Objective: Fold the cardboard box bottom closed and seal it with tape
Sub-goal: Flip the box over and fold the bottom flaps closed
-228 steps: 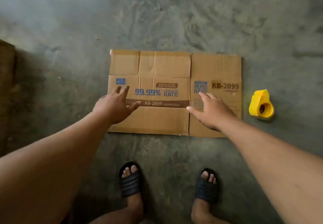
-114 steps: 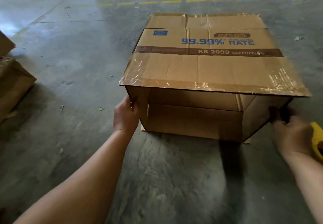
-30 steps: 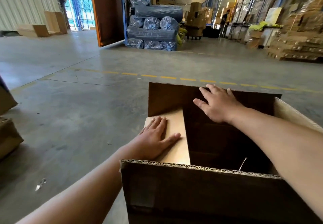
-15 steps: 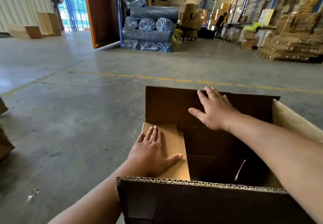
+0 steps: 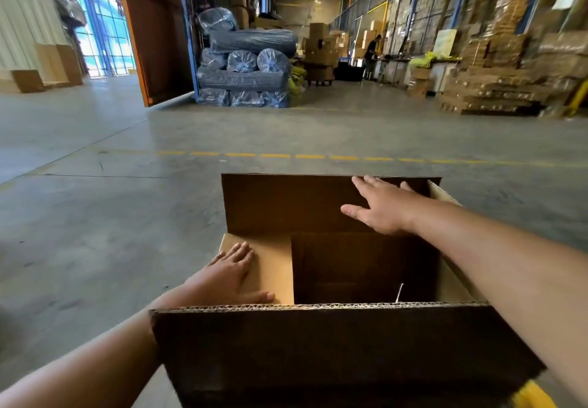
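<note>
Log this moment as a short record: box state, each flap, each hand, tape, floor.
box: cardboard box on the concrete floor, open side up
left flap: small flap folded down flat
far flap: long flap standing upright
near flap: near long flap upright, corrugated edge toward the camera
left hand: left hand flat on the small flap, fingers spread
right hand: right hand open against the far flap's inner face
tape: yellow object at the lower right edge, mostly cut off; no tape on the flaps

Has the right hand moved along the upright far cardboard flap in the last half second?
Yes. The right hand slid up the far flap; its fingertips now reach the top edge.
</note>
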